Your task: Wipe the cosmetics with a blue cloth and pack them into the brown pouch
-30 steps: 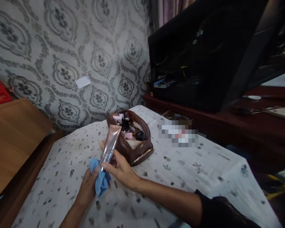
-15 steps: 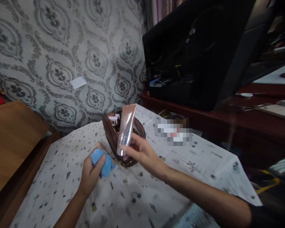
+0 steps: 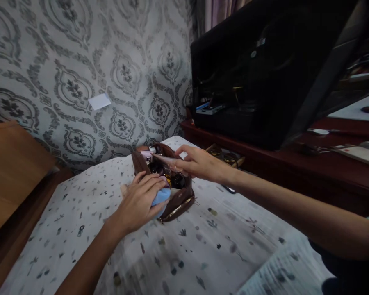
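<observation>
A brown zip pouch (image 3: pixel 183 201) lies open on the patterned cloth, with small bottles (image 3: pixel 156 167) and other toiletries inside. Over its opening, my right hand (image 3: pixel 203 163) grips a shiny pinkish squeeze tube (image 3: pixel 165 159), seen nearly edge-on. The tube's far end points toward the pouch's back left. My left hand (image 3: pixel 137 200) is at the pouch's near left side, closed around a bunched blue cloth (image 3: pixel 161 197). Its fingers reach over the pouch rim, and whether they press on it is hidden. A beige item (image 3: pixel 124 190) shows partly behind the left hand.
The white patterned cloth (image 3: pixel 147 254) covers the surface beneath. A large black screen (image 3: pixel 249 94) stands on a dark red wooden unit (image 3: pixel 295 164) at right. A small tray (image 3: pixel 217 150) sits behind my right hand. A wooden panel (image 3: pixel 15 172) is at left, near the papered wall.
My right hand has tipped the tube from upright to nearly flat over the pouch. My left hand, with the blue cloth, has moved right to the pouch's edge. The pouch appears wider open.
</observation>
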The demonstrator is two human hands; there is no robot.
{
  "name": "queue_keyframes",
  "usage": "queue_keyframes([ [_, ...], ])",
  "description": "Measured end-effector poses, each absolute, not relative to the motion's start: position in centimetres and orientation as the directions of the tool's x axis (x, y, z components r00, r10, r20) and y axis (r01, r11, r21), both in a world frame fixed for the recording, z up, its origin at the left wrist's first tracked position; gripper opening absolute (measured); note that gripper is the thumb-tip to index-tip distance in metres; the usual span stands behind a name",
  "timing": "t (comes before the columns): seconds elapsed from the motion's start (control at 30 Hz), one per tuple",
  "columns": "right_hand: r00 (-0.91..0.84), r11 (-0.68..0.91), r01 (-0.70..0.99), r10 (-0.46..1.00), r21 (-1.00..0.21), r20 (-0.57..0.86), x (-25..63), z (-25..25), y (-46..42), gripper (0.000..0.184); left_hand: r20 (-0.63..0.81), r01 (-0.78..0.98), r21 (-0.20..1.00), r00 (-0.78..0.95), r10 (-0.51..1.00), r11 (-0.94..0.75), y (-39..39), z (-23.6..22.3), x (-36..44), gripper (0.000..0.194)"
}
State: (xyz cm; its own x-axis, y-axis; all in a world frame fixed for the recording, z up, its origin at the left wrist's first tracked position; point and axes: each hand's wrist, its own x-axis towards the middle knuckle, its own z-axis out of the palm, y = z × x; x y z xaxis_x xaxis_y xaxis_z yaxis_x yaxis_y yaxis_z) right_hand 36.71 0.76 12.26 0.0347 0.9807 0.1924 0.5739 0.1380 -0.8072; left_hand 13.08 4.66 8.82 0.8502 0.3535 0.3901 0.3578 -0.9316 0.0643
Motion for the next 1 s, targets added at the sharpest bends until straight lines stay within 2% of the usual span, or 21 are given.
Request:
queue_keyframes([
  [0.3,0.063,0.031,0.734,0.992,-0.679,0.113,35.9,13.2,3.7,0.025,0.481,0.327,0.045,0.821,0.307,-0.944,4.9,7.6,13.1,0.032],
  [0.47,-0.01,0.11,0.874,0.978,-0.473,0.21,34.5,14.0,4.4,0.033,0.515,0.306,0.074,0.804,0.299,-0.949,4.9,7.1,13.0,0.032],
  [0.57,-0.038,0.12,0.93,0.972,-0.347,0.233,33.7,14.0,4.3,0.028,0.529,0.298,0.085,0.795,0.297,-0.951,4.9,7.0,13.0,0.032],
  [0.73,-0.054,0.082,0.977,0.988,-0.196,0.141,32.7,14.0,4.5,0.026,0.525,0.299,0.054,0.803,0.281,-0.953,4.8,7.3,13.0,0.03],
  [1.0,-0.11,0.106,0.99,0.993,-0.094,-0.043,31.2,14.6,5.1,0.041,0.537,0.291,0.028,0.802,0.26,-0.956,4.7,7.2,12.8,0.028],
])
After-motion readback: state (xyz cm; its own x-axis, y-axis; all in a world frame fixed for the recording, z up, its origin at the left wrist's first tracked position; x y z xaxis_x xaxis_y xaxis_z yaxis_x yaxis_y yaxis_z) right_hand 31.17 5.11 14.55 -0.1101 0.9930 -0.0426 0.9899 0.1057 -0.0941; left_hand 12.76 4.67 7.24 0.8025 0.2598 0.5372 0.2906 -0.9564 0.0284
